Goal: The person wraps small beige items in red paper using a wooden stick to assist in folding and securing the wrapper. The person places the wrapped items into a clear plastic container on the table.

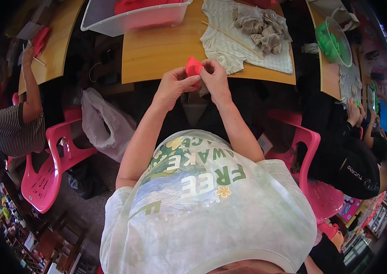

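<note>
A small piece of soft red material [194, 65], perhaps cloth, is pinched between both hands just in front of the table edge. My left hand [176, 84] grips its left side with thumb and fingers. At the other side, my right hand [216, 79] holds it with bent fingers. Its lower part is partly hidden by my left thumb. Beyond the hands lies a white knit garment [221, 44] spread on the wooden table [159, 60]. On the garment rest a thin wooden stick [233, 38] and a heap of crumpled beige fabric [265, 27].
A translucent plastic tub [138, 20] with red material stands at the table's back left. A white plastic bag [106, 125] hangs or stands at left. Pink chairs [56, 154] flank me. Other people work at side tables; one has a bowl of green pieces [332, 42] nearby.
</note>
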The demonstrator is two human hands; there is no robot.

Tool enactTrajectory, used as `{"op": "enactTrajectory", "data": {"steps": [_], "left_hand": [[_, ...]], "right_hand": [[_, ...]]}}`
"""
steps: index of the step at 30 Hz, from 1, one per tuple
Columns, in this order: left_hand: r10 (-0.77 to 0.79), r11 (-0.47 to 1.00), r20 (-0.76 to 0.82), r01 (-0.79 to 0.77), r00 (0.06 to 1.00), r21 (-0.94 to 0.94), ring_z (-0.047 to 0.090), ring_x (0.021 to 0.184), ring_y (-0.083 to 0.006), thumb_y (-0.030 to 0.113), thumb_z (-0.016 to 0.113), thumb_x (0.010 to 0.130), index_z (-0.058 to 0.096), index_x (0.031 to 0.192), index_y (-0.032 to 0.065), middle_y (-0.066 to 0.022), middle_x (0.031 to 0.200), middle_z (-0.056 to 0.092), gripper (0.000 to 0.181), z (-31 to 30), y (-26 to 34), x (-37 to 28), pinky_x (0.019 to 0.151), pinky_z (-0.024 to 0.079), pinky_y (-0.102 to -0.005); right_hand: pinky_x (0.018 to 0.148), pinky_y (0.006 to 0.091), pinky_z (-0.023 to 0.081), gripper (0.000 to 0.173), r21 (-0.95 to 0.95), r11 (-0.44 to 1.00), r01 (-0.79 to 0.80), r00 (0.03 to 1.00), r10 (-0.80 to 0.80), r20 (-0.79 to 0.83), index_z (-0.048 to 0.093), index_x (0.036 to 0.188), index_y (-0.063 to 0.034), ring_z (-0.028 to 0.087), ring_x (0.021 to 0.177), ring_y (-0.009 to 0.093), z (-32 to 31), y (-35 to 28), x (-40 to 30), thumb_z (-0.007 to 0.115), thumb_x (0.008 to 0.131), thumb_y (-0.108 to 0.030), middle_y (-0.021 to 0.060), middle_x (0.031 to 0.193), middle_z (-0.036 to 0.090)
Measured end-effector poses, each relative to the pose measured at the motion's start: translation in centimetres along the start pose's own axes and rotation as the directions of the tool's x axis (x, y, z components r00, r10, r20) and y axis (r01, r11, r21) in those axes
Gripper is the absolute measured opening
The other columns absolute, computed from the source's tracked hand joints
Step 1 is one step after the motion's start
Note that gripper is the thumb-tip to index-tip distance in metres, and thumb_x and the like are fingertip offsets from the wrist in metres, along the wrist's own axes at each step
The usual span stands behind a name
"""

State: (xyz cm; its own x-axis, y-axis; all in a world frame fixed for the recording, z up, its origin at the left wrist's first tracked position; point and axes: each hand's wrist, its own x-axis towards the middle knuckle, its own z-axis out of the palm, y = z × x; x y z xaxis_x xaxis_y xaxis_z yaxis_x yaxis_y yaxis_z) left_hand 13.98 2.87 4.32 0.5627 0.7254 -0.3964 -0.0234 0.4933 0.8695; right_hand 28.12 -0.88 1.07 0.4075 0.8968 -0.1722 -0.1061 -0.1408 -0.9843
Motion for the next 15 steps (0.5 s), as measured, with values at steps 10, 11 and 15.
{"op": "enactTrajectory", "data": {"steps": [10,11,15], "left_hand": [[-0.077,0.992,-0.046,0.073,0.996,-0.099,0.062,0.076,-0.0118,0.008,0.067,0.080,0.064,0.100,0.0021,-0.0049,0.091,0.065,0.021,-1.2,0.6,0.1,0.066,0.054,-0.0250],[-0.080,0.989,-0.059,0.072,0.995,-0.127,0.062,0.075,-0.0120,0.007,0.067,0.080,0.064,0.099,0.0020,-0.0048,0.090,0.065,0.021,-1.1,0.5,0.1,0.065,0.054,-0.0254],[-0.095,0.980,-0.037,0.087,0.995,-0.179,0.063,0.077,-0.0123,0.007,0.067,0.080,0.064,0.100,0.0019,-0.0049,0.091,0.065,0.021,-0.5,-0.1,0.1,0.066,0.054,-0.0258]], "right_hand": [[0.073,0.0237,0.045,0.022,0.157,0.986,-0.058,0.991,0.038,0.126,0.056,0.101,-0.0017,0.054,0.080,0.011,0.8,-1.3,-0.6,0.062,0.081,-0.006,0.0056,0.083,0.057],[0.072,0.0233,0.045,0.022,0.201,0.979,-0.037,0.995,0.018,0.095,0.055,0.101,-0.0022,0.054,0.079,0.010,0.8,-1.3,-0.9,0.062,0.080,-0.005,0.0050,0.082,0.057],[0.067,0.0210,0.044,0.020,0.271,0.960,0.068,0.998,-0.070,-0.004,0.054,0.096,-0.0033,0.053,0.074,0.006,0.7,-1.3,-2.2,0.064,0.078,0.000,0.0015,0.082,0.056]]}}
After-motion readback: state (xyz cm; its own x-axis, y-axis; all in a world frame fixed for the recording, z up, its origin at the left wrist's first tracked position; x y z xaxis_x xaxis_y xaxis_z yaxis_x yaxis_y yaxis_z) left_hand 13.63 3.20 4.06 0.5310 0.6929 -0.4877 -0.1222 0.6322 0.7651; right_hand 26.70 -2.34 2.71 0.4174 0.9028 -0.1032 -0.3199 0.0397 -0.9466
